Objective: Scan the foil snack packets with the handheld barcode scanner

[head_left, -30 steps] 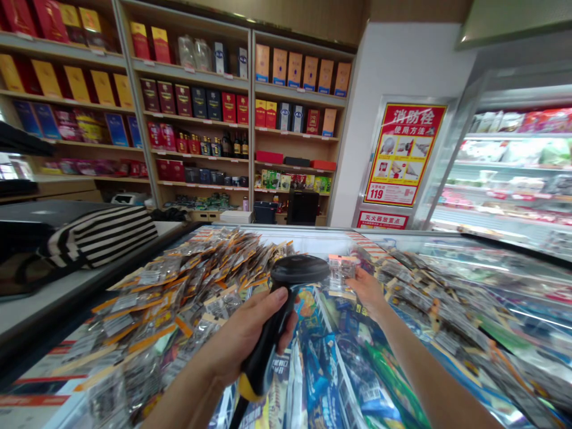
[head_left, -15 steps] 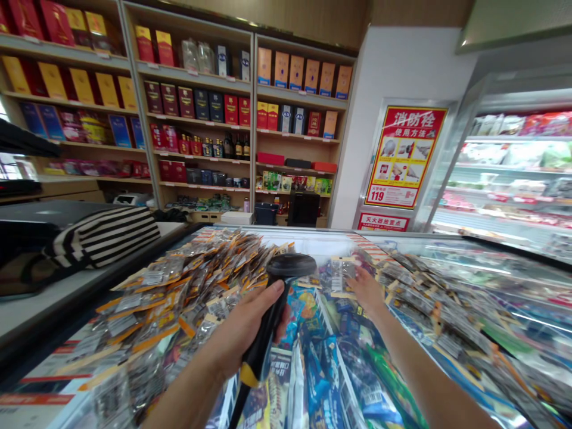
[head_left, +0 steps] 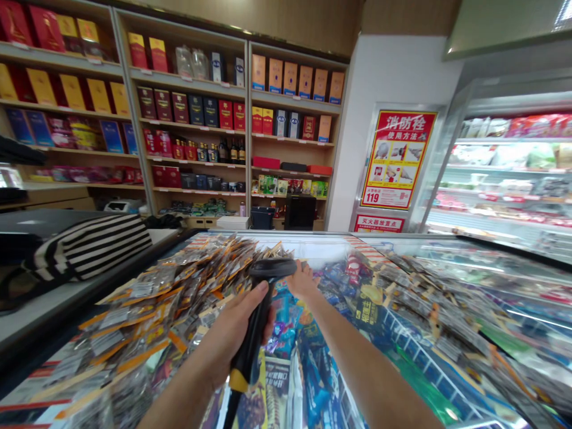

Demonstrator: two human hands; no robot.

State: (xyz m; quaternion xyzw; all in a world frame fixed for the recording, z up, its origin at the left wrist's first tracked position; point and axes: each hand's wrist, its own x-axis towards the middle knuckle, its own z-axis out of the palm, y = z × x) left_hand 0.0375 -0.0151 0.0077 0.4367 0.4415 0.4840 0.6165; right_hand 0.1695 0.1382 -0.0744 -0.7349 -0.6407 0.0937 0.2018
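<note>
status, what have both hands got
Left hand shut on scanner, head aimed forward. Right hand out beside the packets, grip unclear. Scanner head partly hides its fingers.

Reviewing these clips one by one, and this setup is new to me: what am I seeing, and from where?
No machine here: a person works bare-handed, and the one camera sits on their head, looking forward and down, so both arms enter from below. The left hand grips a black barcode scanner by its handle. The right hand reaches out just behind the scanner's head; whether it holds anything is hidden. Many orange-edged packets are heaped on a glass-topped freezer, with more goods inside. A striped bag lies on the counter at left.
</note>
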